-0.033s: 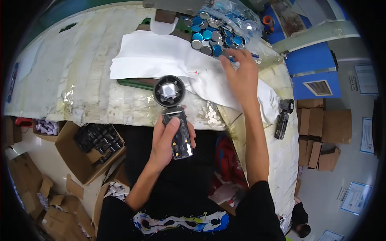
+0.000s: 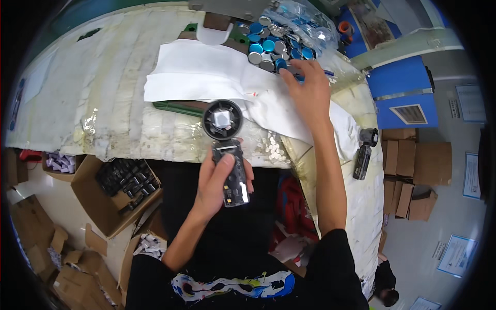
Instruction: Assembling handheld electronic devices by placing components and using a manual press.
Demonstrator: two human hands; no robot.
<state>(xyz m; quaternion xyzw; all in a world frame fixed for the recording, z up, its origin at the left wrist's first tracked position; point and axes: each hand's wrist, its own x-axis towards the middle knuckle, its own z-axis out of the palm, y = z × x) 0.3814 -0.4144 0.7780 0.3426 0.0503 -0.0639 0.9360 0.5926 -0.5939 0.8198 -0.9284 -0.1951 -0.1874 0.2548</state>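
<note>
My left hand (image 2: 211, 186) is closed round the black, partly see-through handle of a small handheld fan (image 2: 231, 173). Its round black head (image 2: 222, 120) points up over the table's near edge, with a square silvery piece at the centre. Out to the right, my right hand (image 2: 309, 90) reaches over a white cloth (image 2: 201, 70), thumb and fingers apart. Its fingertips are at the near side of a pile of round blue and silver caps (image 2: 268, 46), beside a blue cap (image 2: 280, 64). Whether they touch it I cannot tell.
A second handheld fan (image 2: 363, 155) lies at the table's right. Small white pieces (image 2: 274, 149) are scattered near the front edge. A metal machine part (image 2: 227, 6) stands at the back. Below left is a carton (image 2: 111, 222) of black parts. Another person (image 2: 385, 281) is at lower right.
The fan in my left hand has shifted slightly right and down. My right hand has moved a little at the caps, its fingertips drawing slightly up and left.
</note>
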